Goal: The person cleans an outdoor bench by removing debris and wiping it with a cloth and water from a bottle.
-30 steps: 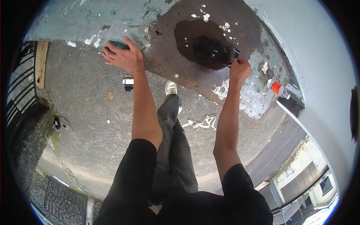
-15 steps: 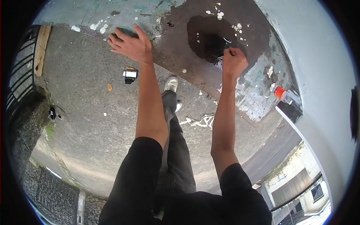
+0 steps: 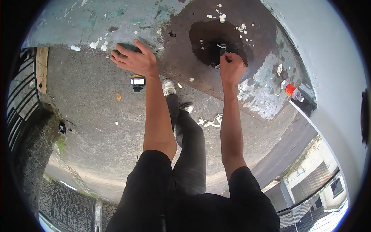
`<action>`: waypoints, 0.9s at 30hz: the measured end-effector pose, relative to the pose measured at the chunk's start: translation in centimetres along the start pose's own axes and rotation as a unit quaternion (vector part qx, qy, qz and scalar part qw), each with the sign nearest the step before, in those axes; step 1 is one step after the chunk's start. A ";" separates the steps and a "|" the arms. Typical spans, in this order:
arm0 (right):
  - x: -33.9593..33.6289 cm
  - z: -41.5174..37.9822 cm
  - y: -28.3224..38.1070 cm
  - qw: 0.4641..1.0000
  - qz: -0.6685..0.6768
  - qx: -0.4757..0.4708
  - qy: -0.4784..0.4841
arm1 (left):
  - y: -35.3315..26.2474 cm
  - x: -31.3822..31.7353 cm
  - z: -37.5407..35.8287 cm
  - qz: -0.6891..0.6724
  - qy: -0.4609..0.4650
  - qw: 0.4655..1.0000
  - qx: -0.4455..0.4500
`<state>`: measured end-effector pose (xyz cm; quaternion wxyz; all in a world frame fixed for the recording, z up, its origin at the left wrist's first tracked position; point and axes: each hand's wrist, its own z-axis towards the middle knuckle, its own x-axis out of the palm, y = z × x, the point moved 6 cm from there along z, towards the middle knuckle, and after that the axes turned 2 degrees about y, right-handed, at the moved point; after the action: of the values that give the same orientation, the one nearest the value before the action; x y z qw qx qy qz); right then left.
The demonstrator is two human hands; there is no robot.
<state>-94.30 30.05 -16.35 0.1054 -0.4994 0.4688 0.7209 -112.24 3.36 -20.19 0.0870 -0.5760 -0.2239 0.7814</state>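
My right hand (image 3: 232,69) is closed around a small flat-bladed scraper (image 3: 222,48), its pale end edge over the dark wet patch (image 3: 201,34) on the brown surface. The grip hides most of the handle. To the left, my left hand (image 3: 135,60) rests with fingers spread on the edge of the grey-green painted surface (image 3: 127,23), holding nothing. White paint-like spots (image 3: 222,17) dot the surface beyond my right hand.
A clear bottle with a red label (image 3: 291,91) lies at right beside the white wall (image 3: 332,58). On the concrete below are a black-and-white object (image 3: 137,83), a dry leaf (image 3: 118,96) and tangled white strips (image 3: 210,121). A dark railing (image 3: 23,85) stands at left.
My right hand has moved left with the scraper, further over the dark wet patch. My left hand stays at the surface edge. The view has shifted slightly, and my feet have changed position.
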 end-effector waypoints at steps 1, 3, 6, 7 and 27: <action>-1.2 0.4 -0.6 0.999 -0.023 0.033 -0.032 | 0.0 0.0 0.0 0.000 0.000 1.000 -0.001; -3.2 1.1 -2.6 0.994 -0.047 0.069 -0.065 | 0.1 0.2 0.0 0.003 0.003 1.000 0.002; -4.9 2.1 -6.5 0.978 -0.126 0.126 -0.105 | 0.2 0.1 0.0 0.011 0.006 1.000 -0.002; -4.3 1.7 -7.4 0.978 -0.127 0.126 -0.107 | 0.1 0.1 0.0 0.015 0.007 1.000 -0.004; -0.4 -1.5 -2.3 0.994 -0.049 0.092 -0.023 | 0.3 -0.2 -0.1 -0.004 -0.010 1.000 -0.018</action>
<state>-91.71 30.26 -17.44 0.1964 -0.4934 0.5053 0.6802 -112.02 3.08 -20.17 0.0777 -0.5683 -0.2411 0.7828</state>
